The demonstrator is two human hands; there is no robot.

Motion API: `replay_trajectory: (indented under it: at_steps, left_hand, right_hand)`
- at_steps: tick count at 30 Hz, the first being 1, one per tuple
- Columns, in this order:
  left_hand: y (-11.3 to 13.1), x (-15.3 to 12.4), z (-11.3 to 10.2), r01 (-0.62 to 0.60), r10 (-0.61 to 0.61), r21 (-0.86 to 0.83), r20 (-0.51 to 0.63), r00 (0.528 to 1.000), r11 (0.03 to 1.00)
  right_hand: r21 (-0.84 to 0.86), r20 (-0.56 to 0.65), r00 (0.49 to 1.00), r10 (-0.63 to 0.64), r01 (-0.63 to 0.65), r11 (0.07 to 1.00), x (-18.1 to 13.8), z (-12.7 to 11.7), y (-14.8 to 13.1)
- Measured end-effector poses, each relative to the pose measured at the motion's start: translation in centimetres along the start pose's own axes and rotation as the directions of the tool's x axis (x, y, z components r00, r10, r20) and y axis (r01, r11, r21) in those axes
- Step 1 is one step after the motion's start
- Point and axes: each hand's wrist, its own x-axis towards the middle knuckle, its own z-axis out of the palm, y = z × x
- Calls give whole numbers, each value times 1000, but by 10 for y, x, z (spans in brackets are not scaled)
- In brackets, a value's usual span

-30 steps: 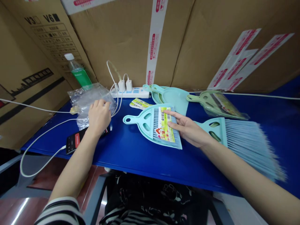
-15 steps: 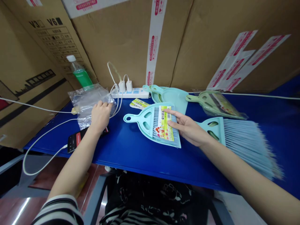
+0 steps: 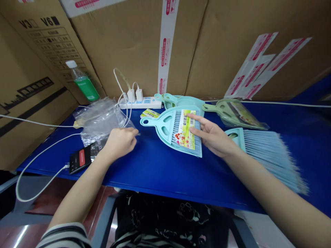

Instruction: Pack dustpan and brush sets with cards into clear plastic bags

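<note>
My right hand (image 3: 213, 139) grips a light-blue dustpan (image 3: 160, 126) by its wide end, fingers over the printed card (image 3: 187, 129). A small brush with blue bristles (image 3: 176, 129) lies nested in the pan under the card. The thumb side is partly hidden behind the pan. My left hand (image 3: 121, 143) is closed on the edge of a crumpled clear plastic bag (image 3: 97, 115); its fingertips are mostly out of sight. Beyond the right wrist lies a larger brush (image 3: 269, 151) with its blue bristles spread to the right.
A phone (image 3: 80, 159) on a white cable lies at the front left. Behind are a bottle (image 3: 86, 88), a power strip (image 3: 151, 102), printed cards (image 3: 150, 113), stacked dustpans (image 3: 191, 101) and a green bagged set (image 3: 238, 112). Cardboard walls (image 3: 124, 44) enclose the blue table (image 3: 155, 175).
My left hand has moved right and toward me, drawing the bag's edge along and uncovering more of the phone. The dustpan set in my right hand has shifted slightly; the view has turned a little.
</note>
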Motion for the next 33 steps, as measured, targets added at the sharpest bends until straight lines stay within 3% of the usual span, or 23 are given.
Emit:
replay_trajectory:
  at_steps: [2, 6, 9, 15, 19, 24, 29, 33]
  left_hand:
    - [4, -2, 1, -188, 191, -142, 5, 982, 972]
    - [14, -6, -1, -442, 468, -386, -29, 883, 810]
    - [19, -8, -3, -490, 559, -507, -21, 829, 709]
    - [23, -10, -4, -477, 629, -639, 14, 777, 604]
    - [21, -10, -3, -472, 593, -627, -20, 805, 619]
    - [17, -7, -2, -457, 499, -448, -27, 866, 768]
    - [16, -5, 2, -364, 357, -254, -71, 931, 896]
    - [16, -5, 3, -350, 317, -248, -164, 934, 903]
  right_hand:
    - [-14, -7, 1000, -9, 9, 1000, 1, -3, -1]
    - [-66, -23, 999, -38, 36, 997, 1, -9, -3]
    - [-77, -40, 999, -30, 27, 997, 1, -11, -3]
    - [-54, -108, 994, -31, 26, 998, -2, -11, -10]
    - [-64, -90, 996, -13, 8, 998, -5, -10, -17]
    - [-129, -66, 998, -23, 14, 992, -7, -8, -19]
    - [-161, -43, 999, 23, -30, 986, -6, -7, -14]
    - [-128, -13, 999, 51, -52, 990, -4, -5, -7]
